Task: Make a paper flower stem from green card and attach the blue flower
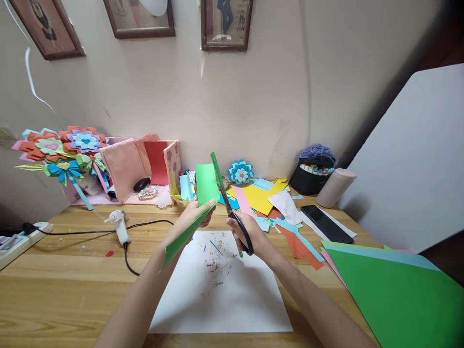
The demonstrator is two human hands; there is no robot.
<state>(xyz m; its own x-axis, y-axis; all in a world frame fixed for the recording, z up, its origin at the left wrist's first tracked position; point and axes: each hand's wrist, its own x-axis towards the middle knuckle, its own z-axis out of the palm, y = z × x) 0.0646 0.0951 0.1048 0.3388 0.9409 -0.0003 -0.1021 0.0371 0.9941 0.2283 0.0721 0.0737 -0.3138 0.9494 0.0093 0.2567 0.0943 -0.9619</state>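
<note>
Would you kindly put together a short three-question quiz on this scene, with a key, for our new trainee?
1. Multiple choice: which hand holds the scissors?
A) left
B) right
C) neither

2. True or false: the black phone lies to the right of the large white sheet, as the wearer sees it.

3. Fill the gap: the left hand holds ____ paper.

Key:
1. B: the right hand grips them by the dark handles.
2. True.
3. Green.
</note>
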